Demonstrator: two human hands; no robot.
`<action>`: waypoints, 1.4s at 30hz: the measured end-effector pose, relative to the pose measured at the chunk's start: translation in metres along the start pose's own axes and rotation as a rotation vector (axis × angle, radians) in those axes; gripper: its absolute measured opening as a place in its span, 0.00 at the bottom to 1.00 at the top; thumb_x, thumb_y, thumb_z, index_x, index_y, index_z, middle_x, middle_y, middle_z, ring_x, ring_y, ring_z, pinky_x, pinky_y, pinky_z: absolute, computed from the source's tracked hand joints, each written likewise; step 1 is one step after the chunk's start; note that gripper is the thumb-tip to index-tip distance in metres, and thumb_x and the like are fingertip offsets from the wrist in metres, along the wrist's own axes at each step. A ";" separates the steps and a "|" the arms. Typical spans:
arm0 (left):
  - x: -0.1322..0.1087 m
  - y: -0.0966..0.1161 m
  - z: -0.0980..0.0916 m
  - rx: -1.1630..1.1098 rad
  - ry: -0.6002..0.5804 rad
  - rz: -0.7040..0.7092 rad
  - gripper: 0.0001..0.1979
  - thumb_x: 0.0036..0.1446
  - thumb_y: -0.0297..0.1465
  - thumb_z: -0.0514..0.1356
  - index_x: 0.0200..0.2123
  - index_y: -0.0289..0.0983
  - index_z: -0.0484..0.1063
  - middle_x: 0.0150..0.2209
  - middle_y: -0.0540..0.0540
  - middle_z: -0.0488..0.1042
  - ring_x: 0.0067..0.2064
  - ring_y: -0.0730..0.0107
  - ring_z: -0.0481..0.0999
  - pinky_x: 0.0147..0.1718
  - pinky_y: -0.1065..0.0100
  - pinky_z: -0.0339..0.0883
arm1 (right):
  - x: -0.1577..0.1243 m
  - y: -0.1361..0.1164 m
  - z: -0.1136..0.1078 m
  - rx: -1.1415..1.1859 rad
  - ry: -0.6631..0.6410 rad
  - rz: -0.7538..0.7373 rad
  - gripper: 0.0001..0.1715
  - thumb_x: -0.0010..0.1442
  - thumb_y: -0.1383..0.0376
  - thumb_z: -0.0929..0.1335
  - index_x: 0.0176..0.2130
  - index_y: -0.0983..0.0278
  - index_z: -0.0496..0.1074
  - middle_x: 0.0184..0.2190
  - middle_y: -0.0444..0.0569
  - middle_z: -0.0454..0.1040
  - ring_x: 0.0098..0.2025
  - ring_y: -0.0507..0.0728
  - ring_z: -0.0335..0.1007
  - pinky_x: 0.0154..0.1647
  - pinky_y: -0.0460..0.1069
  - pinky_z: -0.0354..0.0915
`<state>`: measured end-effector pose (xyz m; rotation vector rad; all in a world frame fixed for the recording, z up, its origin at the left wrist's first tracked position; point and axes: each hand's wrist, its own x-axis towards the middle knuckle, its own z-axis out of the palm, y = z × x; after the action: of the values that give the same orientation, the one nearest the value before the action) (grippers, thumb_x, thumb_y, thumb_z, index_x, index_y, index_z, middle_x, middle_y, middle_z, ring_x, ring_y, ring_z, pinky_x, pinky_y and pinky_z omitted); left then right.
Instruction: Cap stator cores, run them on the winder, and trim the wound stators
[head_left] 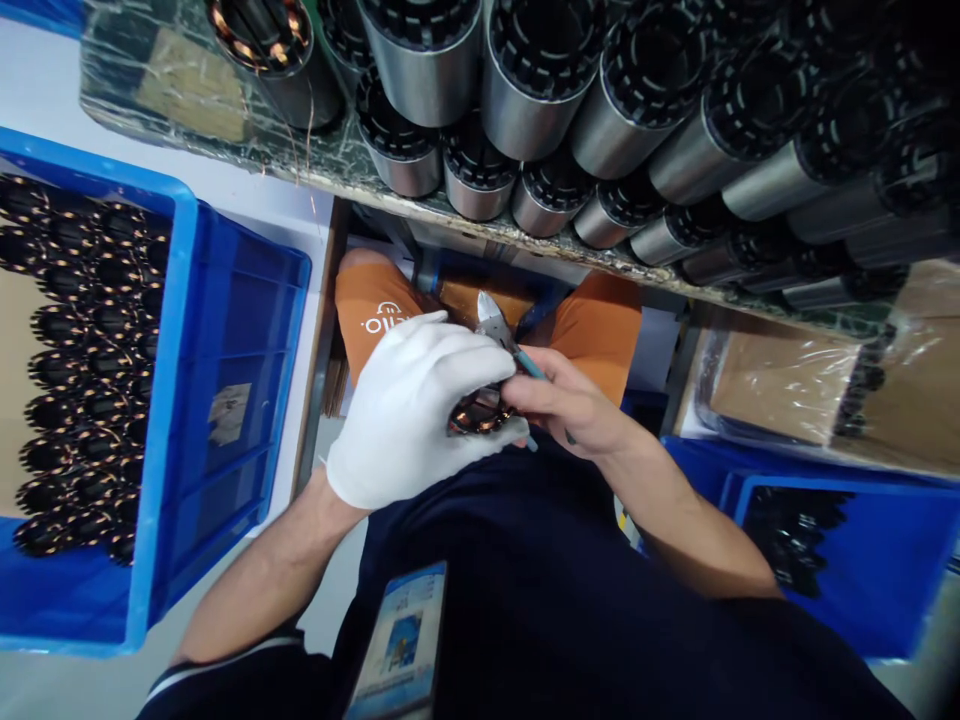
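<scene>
My left hand, in a white glove, wraps around a motor stator with copper windings, held above my lap. Most of the stator's body is hidden by the glove. My bare right hand is closed around a pair of cutting pliers with blue-grey handles. The pliers' metal jaws point away from me, past the stator. My right fingertips are at the stator's rim; whether they press on it I cannot tell.
Steel stator cores stand in rows on the bench ahead, beside one wound stator. At left, a blue crate holds many wound stators. Another blue crate with dark parts stands at right. A phone lies against my shirt.
</scene>
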<state>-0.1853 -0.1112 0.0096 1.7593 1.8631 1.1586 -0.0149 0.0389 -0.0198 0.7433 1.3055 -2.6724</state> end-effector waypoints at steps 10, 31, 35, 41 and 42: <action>-0.016 0.003 0.002 -0.935 -0.254 -0.496 0.18 0.64 0.39 0.75 0.56 0.46 0.85 0.50 0.41 0.89 0.53 0.42 0.91 0.50 0.48 0.89 | -0.031 -0.005 -0.007 -0.362 0.148 -0.454 0.34 0.54 0.59 0.89 0.56 0.55 0.81 0.61 0.52 0.86 0.62 0.69 0.85 0.64 0.64 0.82; 0.012 0.025 0.008 -0.735 -0.326 -0.595 0.16 0.60 0.29 0.76 0.46 0.39 0.75 0.42 0.52 0.81 0.40 0.68 0.82 0.41 0.67 0.76 | -0.090 -0.078 -0.012 -1.458 -0.087 -0.382 0.37 0.75 0.72 0.67 0.78 0.59 0.72 0.38 0.45 0.78 0.39 0.58 0.79 0.42 0.53 0.74; 0.011 0.026 0.016 -0.709 -0.225 -0.616 0.19 0.56 0.27 0.76 0.43 0.42 0.69 0.40 0.52 0.82 0.38 0.67 0.82 0.39 0.65 0.75 | -0.085 -0.075 -0.012 -1.507 -0.068 -0.423 0.39 0.72 0.70 0.68 0.78 0.61 0.72 0.48 0.54 0.76 0.47 0.65 0.77 0.48 0.60 0.76; 0.016 0.036 0.022 -0.284 -0.267 -0.489 0.13 0.57 0.31 0.70 0.39 0.42 0.67 0.33 0.51 0.76 0.33 0.66 0.76 0.35 0.60 0.70 | -0.081 -0.071 -0.003 -1.485 -0.070 -0.421 0.38 0.73 0.74 0.66 0.77 0.63 0.73 0.38 0.45 0.75 0.37 0.58 0.75 0.39 0.53 0.70; 0.017 0.036 0.022 -0.277 -0.272 -0.464 0.13 0.57 0.31 0.69 0.38 0.42 0.66 0.32 0.51 0.75 0.32 0.66 0.74 0.34 0.61 0.69 | -0.082 -0.071 -0.002 -1.474 -0.068 -0.418 0.38 0.73 0.74 0.66 0.77 0.63 0.73 0.38 0.45 0.76 0.37 0.57 0.75 0.39 0.53 0.69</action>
<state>-0.1482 -0.0911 0.0278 1.1821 1.7222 0.8942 0.0385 0.0742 0.0674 0.1280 2.8603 -1.0993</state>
